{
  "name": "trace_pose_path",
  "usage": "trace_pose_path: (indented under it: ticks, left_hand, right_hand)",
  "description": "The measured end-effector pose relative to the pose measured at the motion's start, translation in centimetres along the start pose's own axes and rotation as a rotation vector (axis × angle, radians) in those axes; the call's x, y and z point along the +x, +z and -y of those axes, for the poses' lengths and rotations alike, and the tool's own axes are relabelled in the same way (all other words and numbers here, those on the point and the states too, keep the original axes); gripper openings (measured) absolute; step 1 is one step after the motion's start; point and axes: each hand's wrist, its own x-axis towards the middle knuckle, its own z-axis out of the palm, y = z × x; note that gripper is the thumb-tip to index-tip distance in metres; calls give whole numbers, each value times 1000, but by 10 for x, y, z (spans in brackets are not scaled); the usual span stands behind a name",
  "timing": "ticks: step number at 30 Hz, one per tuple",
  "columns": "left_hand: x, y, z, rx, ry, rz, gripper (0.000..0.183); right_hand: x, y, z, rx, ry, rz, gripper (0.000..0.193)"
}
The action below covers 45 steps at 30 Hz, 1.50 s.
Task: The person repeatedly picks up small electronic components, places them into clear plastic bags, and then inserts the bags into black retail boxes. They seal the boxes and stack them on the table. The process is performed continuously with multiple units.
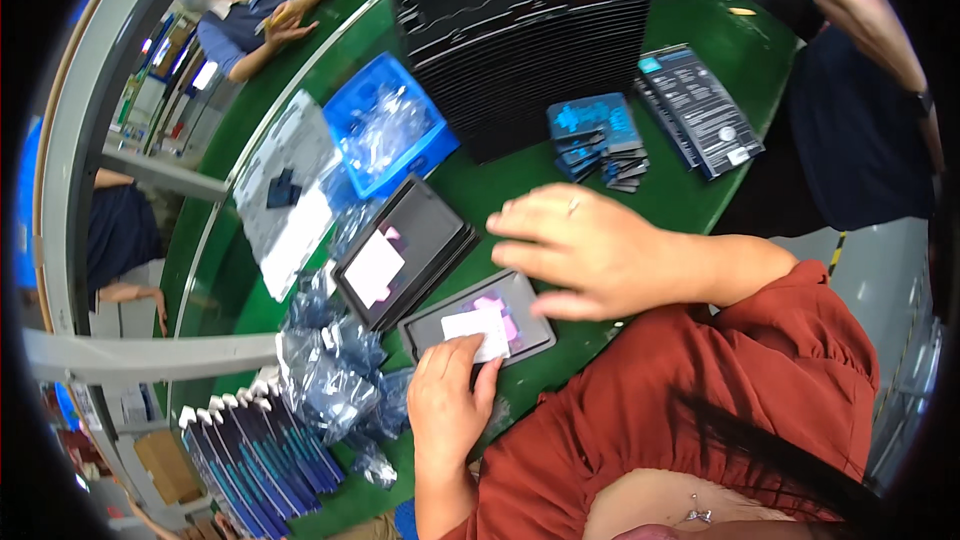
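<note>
My left hand pinches a small white card between thumb and fingers, over a shallow grey tray. A pink and purple printed piece lies in that tray, partly under the card. My right hand hovers just beyond the tray's right end, fingers apart and nothing in them. Left of it, touching or close to the grey tray, is a stack of dark trays. Its top tray holds a white sheet with pink bits at its edge.
A tall stack of black trays stands at the back. Near it are blue-black packets, a dark printed box and a blue bin of clear plastic. Crumpled bags and upright boxes fill the left. Co-workers stand around.
</note>
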Motion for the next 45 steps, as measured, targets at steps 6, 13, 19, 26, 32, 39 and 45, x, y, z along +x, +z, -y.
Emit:
trace_pose_path:
  ticks: [6,13,19,26,32,39,45]
  left_hand:
    - [-1,5,5,-38,43,-2,28]
    - [2,5,-2,-52,89,43,29]
    - [-4,-8,-7,-152,12,6,32]
    - [7,15,-31,-1132,-112,-122,55]
    - [4,9,-18,-1358,-250,-406,54]
    - [-12,-12,16,-927,-249,-163,46]
    - [-8,-14,21,-789,-179,-25,43]
  right_hand:
    - [-64,-73,-51,-799,593,-421,41]
    - [-122,-73,-60,-601,1060,-209,77]
    - [-107,-80,-42,-575,793,-725,73]
    - [-31,-13,30,-201,182,-316,82]
    - [-9,30,47,50,-28,-171,71]
    - [18,4,29,-20,-253,-318,28]
    - [11,-5,15,243,-229,-203,17]
